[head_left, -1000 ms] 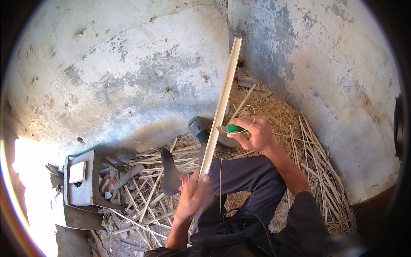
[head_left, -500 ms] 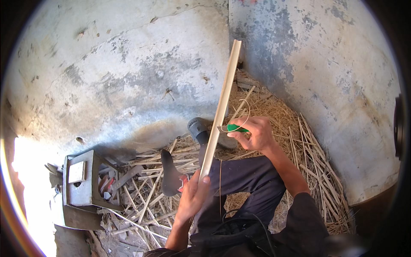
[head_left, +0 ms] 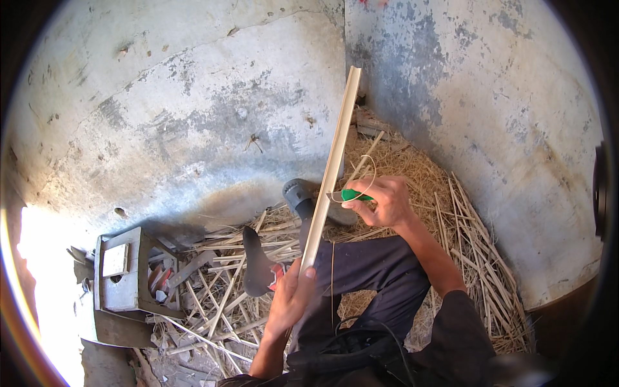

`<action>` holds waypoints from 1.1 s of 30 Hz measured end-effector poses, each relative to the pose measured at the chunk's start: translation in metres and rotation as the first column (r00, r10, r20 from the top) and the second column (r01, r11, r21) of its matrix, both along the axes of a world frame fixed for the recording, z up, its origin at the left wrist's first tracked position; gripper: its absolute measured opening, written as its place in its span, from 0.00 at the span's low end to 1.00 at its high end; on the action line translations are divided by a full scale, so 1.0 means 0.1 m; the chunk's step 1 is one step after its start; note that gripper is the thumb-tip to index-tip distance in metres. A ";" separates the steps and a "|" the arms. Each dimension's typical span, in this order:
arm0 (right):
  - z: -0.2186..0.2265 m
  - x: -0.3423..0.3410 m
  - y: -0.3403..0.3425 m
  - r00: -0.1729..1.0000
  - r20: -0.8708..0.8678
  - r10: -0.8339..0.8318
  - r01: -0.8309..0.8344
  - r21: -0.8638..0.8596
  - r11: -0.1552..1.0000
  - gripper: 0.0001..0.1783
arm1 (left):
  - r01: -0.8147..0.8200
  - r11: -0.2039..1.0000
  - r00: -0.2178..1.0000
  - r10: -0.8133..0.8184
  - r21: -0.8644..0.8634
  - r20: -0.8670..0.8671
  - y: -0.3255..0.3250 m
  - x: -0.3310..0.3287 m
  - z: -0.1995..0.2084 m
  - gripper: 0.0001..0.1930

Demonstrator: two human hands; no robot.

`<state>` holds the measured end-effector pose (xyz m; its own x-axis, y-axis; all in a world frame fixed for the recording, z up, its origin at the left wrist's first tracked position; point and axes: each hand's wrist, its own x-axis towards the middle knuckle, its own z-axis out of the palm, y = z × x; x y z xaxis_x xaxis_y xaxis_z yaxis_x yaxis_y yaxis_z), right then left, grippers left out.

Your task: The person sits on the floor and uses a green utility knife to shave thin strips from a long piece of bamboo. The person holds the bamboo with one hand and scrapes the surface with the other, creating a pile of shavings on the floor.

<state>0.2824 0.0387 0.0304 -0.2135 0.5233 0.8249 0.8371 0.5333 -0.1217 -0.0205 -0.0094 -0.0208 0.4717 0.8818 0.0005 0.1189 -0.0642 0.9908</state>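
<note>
A long, pale, grooved strip (head_left: 334, 158), wood or split bamboo by its look, slants up and away from me. My left hand (head_left: 289, 300) is closed around its lower end, above my left thigh. In my right hand (head_left: 385, 201) is a knife with a green handle (head_left: 353, 195), gripped between thumb and fingers. Its short blade meets the strip's right edge near the middle. A thin curled shaving (head_left: 374, 169) loops up from the blade area over the green handle.
Loose pale sticks (head_left: 222, 309) and straw (head_left: 396, 151) cover the floor around my legs. At left, a worn wooden box (head_left: 122, 290) lies with clutter inside. Peeling walls (head_left: 213, 129) meet in a corner ahead. A dark sock (head_left: 258, 267) and grey shoe (head_left: 298, 195) show beyond my knees.
The strip's far end has dipped slightly down and to the left. My hands and the knife stay nearly in place, and the curled shaving has shifted a little.
</note>
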 end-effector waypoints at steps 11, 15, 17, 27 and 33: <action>-0.01 0.36 0.14 0.985 -0.131 -0.117 0.121 0.023 0.992 0.20 | 0.082 0.985 0.996 -0.075 -0.153 0.053 -0.22 -0.21 -0.19 0.12; 0.06 0.31 0.10 0.973 -0.143 -0.182 0.170 -0.088 0.981 0.19 | 0.052 0.994 0.998 -0.053 -0.094 -0.014 -0.21 -0.22 -0.16 0.09; 0.03 0.34 0.11 0.978 -0.140 -0.158 0.154 -0.035 0.987 0.19 | 0.039 0.996 0.998 -0.042 -0.081 -0.042 -0.22 -0.22 -0.17 0.09; -0.04 0.51 0.17 0.855 -0.517 -0.022 -0.330 -0.578 0.746 0.23 | 0.108 0.970 0.994 -0.101 -0.218 0.043 -0.14 -0.24 -0.11 0.12; 0.00 0.28 0.16 0.856 -0.513 0.063 -0.334 -0.457 0.824 0.24 | 0.084 0.974 0.996 -0.087 -0.210 -0.002 -0.07 -0.20 -0.01 0.21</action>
<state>0.3100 0.0545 0.0306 -0.0327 0.8821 0.4699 0.4905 0.4238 -0.7614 -0.0402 -0.0162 -0.0221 0.5442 0.8182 -0.1855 0.1330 0.1342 0.9820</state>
